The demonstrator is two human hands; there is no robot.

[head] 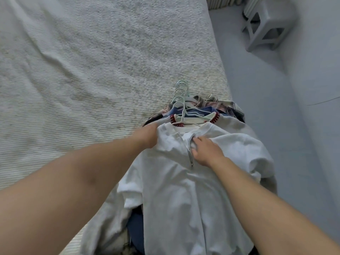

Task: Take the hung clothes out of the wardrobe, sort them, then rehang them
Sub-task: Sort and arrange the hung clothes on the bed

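Observation:
A pile of clothes on hangers lies at the right edge of the bed (82,61). On top is a white half-zip top (184,190). Several pale hanger hooks (181,92) stick out beyond its collar, over blue and plaid garments (217,105) and a white one with red trim. My left hand (147,135) grips the white top's left shoulder; its fingers are hidden under the cloth. My right hand (205,150) pinches the fabric beside the zip at the collar.
The bed is covered by a pale ribbed spread. A grey plastic stool (266,24) stands on the light floor (294,126) at the upper right. A thin cable lies on the floor at the right edge.

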